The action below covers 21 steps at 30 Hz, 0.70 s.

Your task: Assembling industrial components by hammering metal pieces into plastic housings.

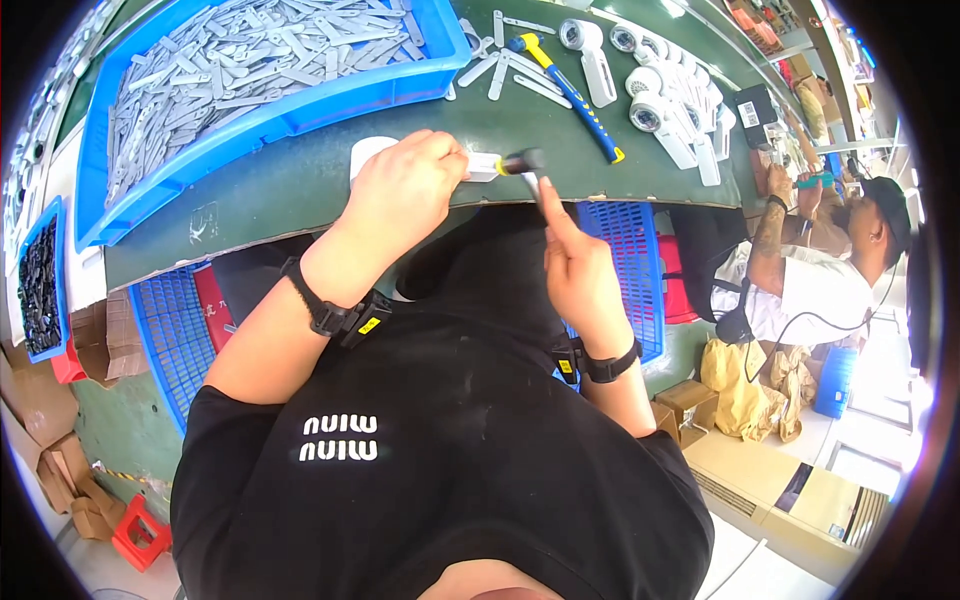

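My left hand (405,185) is closed around a white plastic part at the table's front edge. The part's rounded end (371,150) shows to the left of my fingers and its narrow end (482,166) to the right. My right hand (583,280) grips the thin handle of a small hammer (523,162), whose dark head has a yellow band. The head is close to the narrow end of the white part; I cannot tell whether they touch. Farther back lies a blue and yellow hammer (568,98).
A blue bin (290,125) full of grey strips stands at the back left. Several white handled devices with round heads (597,70) lie at the back right. Blue crates (625,235) stand below the table edge. A co-worker (800,270) sits to the right.
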### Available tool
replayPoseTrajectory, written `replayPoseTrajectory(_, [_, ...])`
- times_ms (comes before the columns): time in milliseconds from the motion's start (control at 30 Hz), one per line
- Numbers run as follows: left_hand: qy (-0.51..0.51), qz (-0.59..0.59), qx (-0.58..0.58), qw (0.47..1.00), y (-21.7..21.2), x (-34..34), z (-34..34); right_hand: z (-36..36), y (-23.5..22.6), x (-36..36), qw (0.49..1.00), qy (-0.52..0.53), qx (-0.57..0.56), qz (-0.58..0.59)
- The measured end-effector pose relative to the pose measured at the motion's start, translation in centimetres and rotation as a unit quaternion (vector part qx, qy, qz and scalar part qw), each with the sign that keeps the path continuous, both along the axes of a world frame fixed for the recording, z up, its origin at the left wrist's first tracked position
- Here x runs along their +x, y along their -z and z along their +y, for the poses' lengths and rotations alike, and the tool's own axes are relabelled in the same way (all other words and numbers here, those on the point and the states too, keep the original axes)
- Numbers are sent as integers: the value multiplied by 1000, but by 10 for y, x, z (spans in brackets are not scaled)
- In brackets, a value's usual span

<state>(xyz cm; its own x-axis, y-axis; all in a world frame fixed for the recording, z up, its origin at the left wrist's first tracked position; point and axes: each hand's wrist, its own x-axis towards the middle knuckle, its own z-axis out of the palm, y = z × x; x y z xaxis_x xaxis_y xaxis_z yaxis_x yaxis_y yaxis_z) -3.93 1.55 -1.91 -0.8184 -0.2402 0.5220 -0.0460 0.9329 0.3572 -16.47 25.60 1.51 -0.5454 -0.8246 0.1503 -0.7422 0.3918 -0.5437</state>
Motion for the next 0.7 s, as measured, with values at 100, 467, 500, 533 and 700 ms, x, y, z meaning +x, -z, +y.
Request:
replayPoseTrajectory(100, [-6, -4, -6, 1000, 0, 1, 1, 0, -7, -1, 999, 4, -45, -17])
replayPoseTrajectory(467, [-9, 6, -7, 1000, -1, -2, 5, -5, 8, 6, 977, 41, -200, -65])
replayPoseTrajectory(500, [-10, 6, -9, 1000, -1, -3, 6, -14, 13, 1, 977, 5, -215, -5])
replayPoseTrajectory(533, [-12, 6, -10, 1000, 0, -2, 5, -21, 12, -1, 971, -36, -228, 54])
replayPoseTrajectory(700, [-2, 2, 16, 1000, -2, -1, 0, -6, 2, -7, 973, 39, -213, -77])
